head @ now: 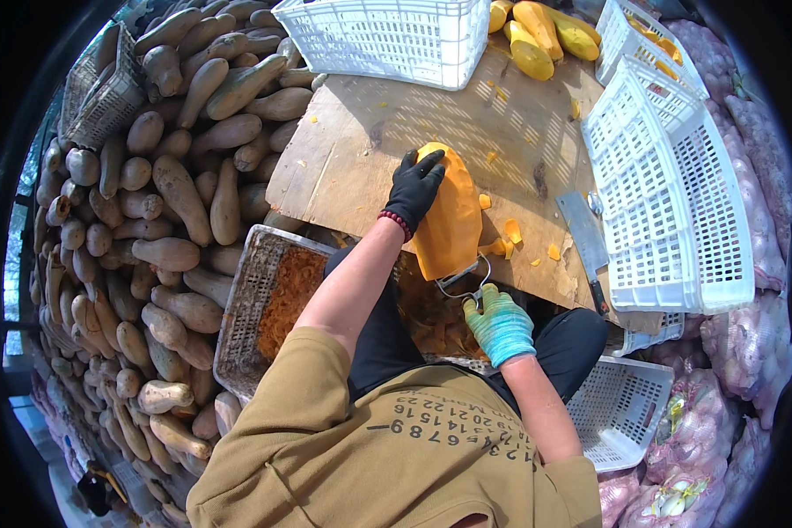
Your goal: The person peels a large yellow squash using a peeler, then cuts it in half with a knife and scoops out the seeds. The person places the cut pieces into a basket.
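My left hand, in a black glove, grips the upper end of a peeled orange squash that lies across the near edge of a wooden board. In a green and turquoise knitted glove, my right hand is closed on the handle of a wire-framed peeler, whose crossbar is at the squash's lower end. Orange offcuts lie to the squash's right. Further right, a cleaver with a black handle rests on the board.
Unpeeled squashes are heaped at left. A crate of orange peelings stands beside my left leg. White plastic crates border the board at the back and right. Yellow squashes lie at its far corner; mesh sacks fill the right.
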The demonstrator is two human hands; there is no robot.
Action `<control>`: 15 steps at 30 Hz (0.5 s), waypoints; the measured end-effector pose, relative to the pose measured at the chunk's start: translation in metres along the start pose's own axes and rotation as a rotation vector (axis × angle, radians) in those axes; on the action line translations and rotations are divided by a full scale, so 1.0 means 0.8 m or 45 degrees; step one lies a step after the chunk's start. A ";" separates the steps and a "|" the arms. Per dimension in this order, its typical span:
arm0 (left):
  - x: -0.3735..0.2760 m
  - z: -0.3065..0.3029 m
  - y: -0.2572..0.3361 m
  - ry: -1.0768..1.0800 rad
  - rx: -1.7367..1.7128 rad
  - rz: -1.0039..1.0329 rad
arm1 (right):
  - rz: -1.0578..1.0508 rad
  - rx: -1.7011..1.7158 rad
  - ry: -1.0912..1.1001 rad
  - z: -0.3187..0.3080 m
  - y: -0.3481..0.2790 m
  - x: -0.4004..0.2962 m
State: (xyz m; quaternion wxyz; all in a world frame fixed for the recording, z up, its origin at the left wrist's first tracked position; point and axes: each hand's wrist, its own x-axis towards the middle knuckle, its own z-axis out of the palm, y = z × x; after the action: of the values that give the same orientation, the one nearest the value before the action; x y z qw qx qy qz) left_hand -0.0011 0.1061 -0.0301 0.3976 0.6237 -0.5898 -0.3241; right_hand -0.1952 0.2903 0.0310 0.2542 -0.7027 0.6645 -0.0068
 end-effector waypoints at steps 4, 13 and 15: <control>0.009 -0.013 0.001 -0.141 -0.197 -0.132 | -0.095 -0.083 0.188 -0.035 -0.051 0.062; -0.008 -0.006 0.026 -0.030 0.081 -0.152 | -0.005 -0.237 0.116 0.013 -0.029 0.011; -0.009 -0.004 0.024 0.004 0.104 -0.121 | 0.019 -0.218 0.105 0.032 -0.001 -0.033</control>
State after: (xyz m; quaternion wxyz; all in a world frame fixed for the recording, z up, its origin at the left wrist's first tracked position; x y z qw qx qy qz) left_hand -0.0083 0.1140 -0.0124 0.3570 0.6672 -0.5716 -0.3173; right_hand -0.1884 0.3235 0.0179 0.1657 -0.7158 0.6779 0.0229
